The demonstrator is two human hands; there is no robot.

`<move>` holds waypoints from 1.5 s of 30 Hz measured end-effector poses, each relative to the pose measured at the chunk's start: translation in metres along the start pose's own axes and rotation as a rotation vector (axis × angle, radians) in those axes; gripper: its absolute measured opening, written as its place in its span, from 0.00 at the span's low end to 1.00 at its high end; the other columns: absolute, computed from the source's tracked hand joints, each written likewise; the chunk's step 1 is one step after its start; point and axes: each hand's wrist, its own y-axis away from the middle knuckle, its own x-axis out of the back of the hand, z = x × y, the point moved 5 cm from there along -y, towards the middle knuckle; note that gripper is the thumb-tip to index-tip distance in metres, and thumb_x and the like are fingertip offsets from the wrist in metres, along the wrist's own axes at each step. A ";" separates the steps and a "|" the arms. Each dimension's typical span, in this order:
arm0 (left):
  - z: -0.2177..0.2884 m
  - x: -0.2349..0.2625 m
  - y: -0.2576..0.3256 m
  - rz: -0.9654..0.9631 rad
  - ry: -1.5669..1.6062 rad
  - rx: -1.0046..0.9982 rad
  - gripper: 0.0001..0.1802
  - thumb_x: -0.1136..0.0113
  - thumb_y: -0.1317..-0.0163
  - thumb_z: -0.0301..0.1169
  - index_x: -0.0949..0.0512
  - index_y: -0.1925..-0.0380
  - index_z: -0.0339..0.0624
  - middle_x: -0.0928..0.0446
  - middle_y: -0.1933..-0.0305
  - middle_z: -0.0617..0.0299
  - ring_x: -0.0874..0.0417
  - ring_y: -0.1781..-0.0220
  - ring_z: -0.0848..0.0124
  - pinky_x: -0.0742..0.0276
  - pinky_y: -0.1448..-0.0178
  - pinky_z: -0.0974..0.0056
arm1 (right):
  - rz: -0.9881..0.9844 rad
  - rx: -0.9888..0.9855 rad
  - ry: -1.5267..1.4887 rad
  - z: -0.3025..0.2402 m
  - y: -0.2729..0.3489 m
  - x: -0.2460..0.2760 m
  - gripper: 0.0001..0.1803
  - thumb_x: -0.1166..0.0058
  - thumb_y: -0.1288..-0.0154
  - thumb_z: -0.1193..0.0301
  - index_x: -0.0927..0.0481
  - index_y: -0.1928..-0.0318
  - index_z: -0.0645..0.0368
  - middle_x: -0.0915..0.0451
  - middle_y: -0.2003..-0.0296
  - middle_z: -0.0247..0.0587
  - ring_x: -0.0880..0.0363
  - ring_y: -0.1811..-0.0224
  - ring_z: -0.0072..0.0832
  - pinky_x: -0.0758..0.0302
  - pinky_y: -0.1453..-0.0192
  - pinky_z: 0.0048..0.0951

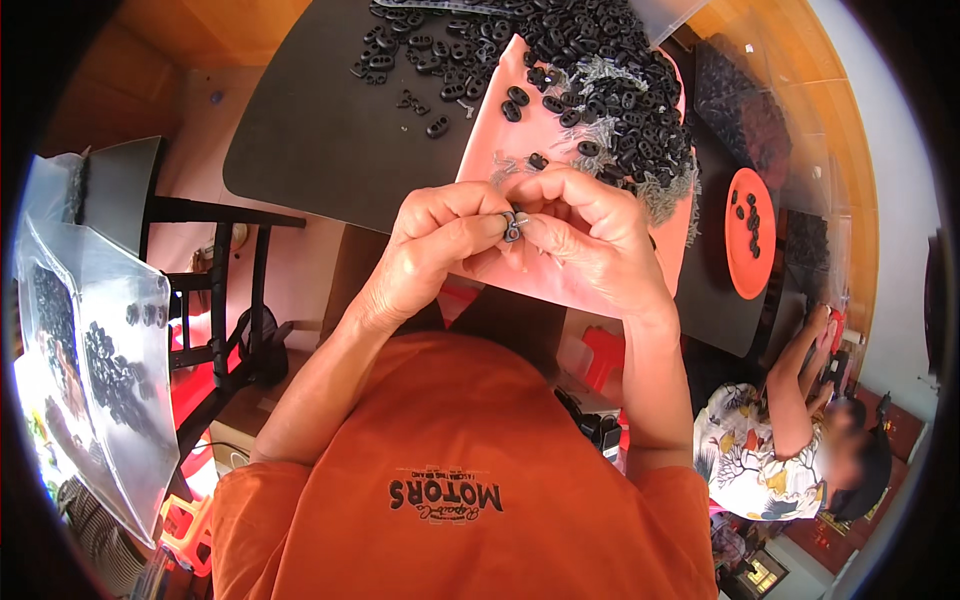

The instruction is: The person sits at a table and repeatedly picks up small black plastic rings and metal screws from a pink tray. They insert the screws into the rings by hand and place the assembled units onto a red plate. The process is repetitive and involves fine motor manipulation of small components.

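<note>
Above the near part of a pink board (487, 150), my two hands meet around a small black cord lock (512, 228). My left hand (425, 245) pinches it between thumb and forefinger. From the other side, my right hand (592, 232) closes on it too, thumb and forefinger together near a thin pale bit at its edge. Just beyond my fingers lies a heap of black oval cord locks (625, 125), each with two holes. Mixed in are thin grey pieces (662, 200) that look like small springs, too fine to make out for certain.
More cord locks (430, 50) spread over the dark table (310, 130). An orange plate (742, 275) at the right holds several. Clear bags (110, 370) of black parts stand at the left, beside a black metal frame (222, 300). Another person (765, 450) sits at the lower right.
</note>
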 end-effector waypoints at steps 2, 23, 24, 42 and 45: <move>0.002 -0.003 0.001 0.011 0.001 0.016 0.12 0.52 0.36 0.29 0.24 0.67 0.30 0.20 0.69 0.52 0.19 0.67 0.69 0.23 0.66 0.69 | -0.038 0.004 0.034 0.000 -0.001 0.001 0.05 0.47 0.34 0.79 0.23 0.59 0.66 0.24 0.67 0.31 0.25 0.63 0.15 0.28 0.57 0.20; 0.009 -0.011 -0.005 0.062 -0.125 0.069 0.09 0.51 0.38 0.29 0.26 0.75 0.39 0.24 0.78 0.65 0.35 0.79 0.83 0.42 0.76 0.76 | 0.071 -0.100 0.181 -0.009 0.006 0.023 0.14 0.46 0.31 0.64 0.22 0.69 0.63 0.30 0.80 0.25 0.36 0.76 0.12 0.37 0.72 0.19; 0.009 -0.011 -0.005 0.050 -0.132 0.063 0.09 0.51 0.38 0.29 0.26 0.76 0.39 0.25 0.78 0.65 0.36 0.79 0.84 0.43 0.76 0.76 | 0.072 -0.101 0.193 -0.007 0.006 0.024 0.14 0.46 0.31 0.64 0.22 0.70 0.63 0.31 0.80 0.25 0.37 0.76 0.12 0.38 0.73 0.19; 0.008 -0.015 -0.006 0.007 -0.234 0.082 0.08 0.49 0.36 0.28 0.24 0.71 0.38 0.29 0.77 0.70 0.38 0.78 0.85 0.44 0.76 0.76 | 0.066 -0.055 0.364 -0.014 0.003 0.022 0.12 0.46 0.32 0.69 0.23 0.71 0.65 0.31 0.81 0.25 0.40 0.78 0.10 0.42 0.76 0.20; 0.007 -0.014 -0.007 -0.032 -0.285 0.065 0.08 0.49 0.35 0.28 0.23 0.68 0.36 0.30 0.76 0.72 0.36 0.76 0.86 0.41 0.74 0.76 | 0.075 -0.057 0.439 -0.015 0.004 0.024 0.12 0.45 0.33 0.70 0.24 0.71 0.65 0.33 0.82 0.25 0.41 0.78 0.11 0.42 0.77 0.21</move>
